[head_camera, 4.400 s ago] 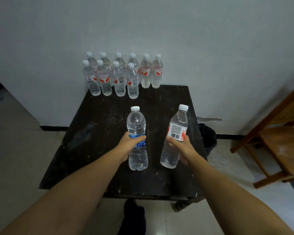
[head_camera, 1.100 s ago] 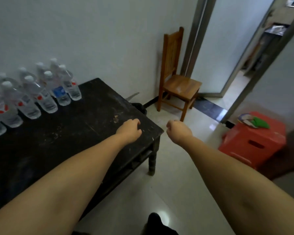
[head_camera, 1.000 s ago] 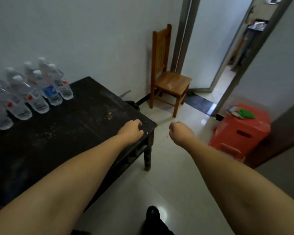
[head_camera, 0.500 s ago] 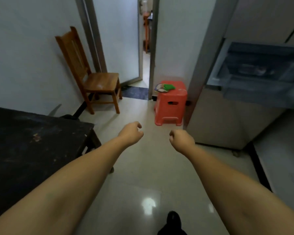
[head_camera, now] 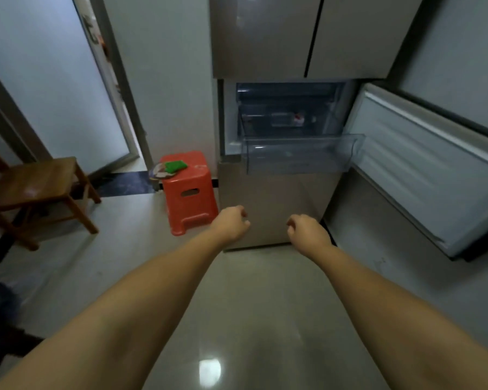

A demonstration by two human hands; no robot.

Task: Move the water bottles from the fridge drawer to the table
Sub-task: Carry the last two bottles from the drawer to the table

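Inside the clear plastic fridge drawer (head_camera: 299, 157), pulled out from the beige metal fridge (head_camera: 265, 43), the contents are dim and blurred: one plastic water bottle with a red-and-white label (head_camera: 289, 119) seems to lie on its side toward the back of the compartment, and whether more lie beside it cannot be told. The drawer's front wall looks bare behind its see-through face. The fridge's lower compartment door (head_camera: 423, 164) swings open to the right, its far edge cut off by the frame. The two upper fridge doors are closed, their tops out of view.

Both bare forearms reach forward over the glossy pale floor (head_camera: 237, 319). The left hand (head_camera: 231, 222) hangs with fingers loosely curled, the grip holding nothing. The right hand (head_camera: 307, 229) does the same, fingers bent inward, empty. Both hands hover in front of the fridge's lower panel, below the drawer and apart from it.

Left of the fridge stands one red plastic stool (head_camera: 189, 192), carrying a green flat object (head_camera: 175, 165) on top of a round printed item too blurred to identify. Further left is one brown wooden chair (head_camera: 34, 190), partly cut off by the frame edge. A dark shape at the lower left corner is too dim to identify. A doorway with a frosted panel (head_camera: 54, 80) opens behind the chair.
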